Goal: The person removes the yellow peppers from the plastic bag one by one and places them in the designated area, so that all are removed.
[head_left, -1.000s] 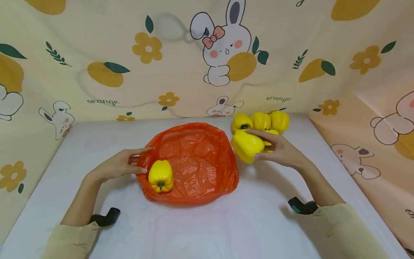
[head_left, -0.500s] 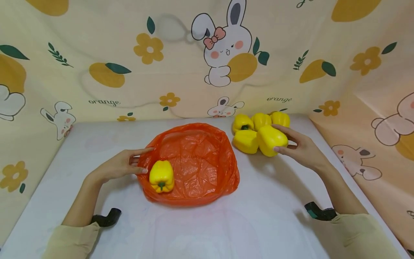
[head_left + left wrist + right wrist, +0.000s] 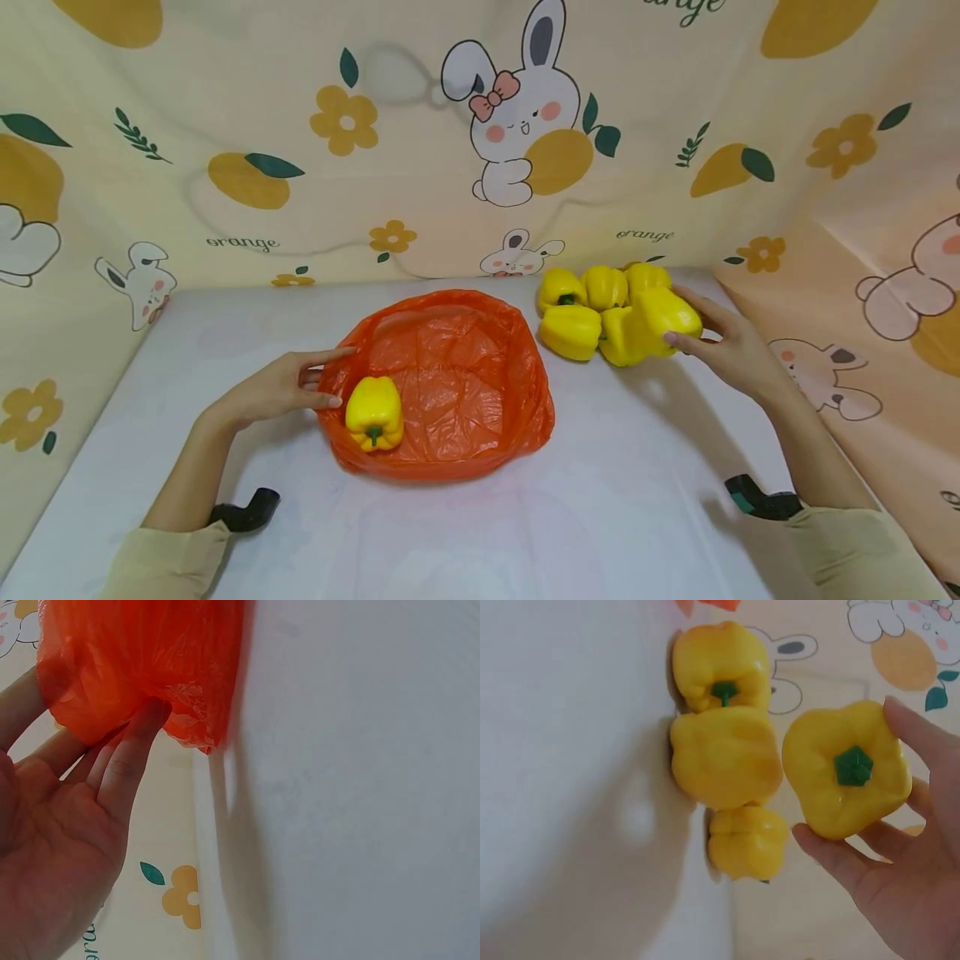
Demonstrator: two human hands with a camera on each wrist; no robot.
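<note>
My right hand (image 3: 738, 350) grips a yellow bell pepper (image 3: 666, 321) between thumb and fingers, close over the right end of the pepper group. In the right wrist view the held pepper (image 3: 847, 769) shows its green stem, apart from the table. My left hand (image 3: 281, 385) holds the left rim of an open red plastic bag (image 3: 450, 467). In the left wrist view, the left thumb and fingers meet the outside of the bag (image 3: 150, 652), and some fingertips are hidden by it. One yellow bell pepper (image 3: 373, 412) lies inside the bag, stem toward the front.
Several yellow bell peppers, among them a front-left one (image 3: 570, 332) and a back-left one (image 3: 561, 287), cluster at the back right of the white table (image 3: 465, 542). A printed cloth (image 3: 420, 167) hangs behind. Black curved pieces (image 3: 247, 510) are on both wrists.
My right hand has carried the pepper rightward from beside the bag, across the group to its right end. The left hand and bag keep their place.
</note>
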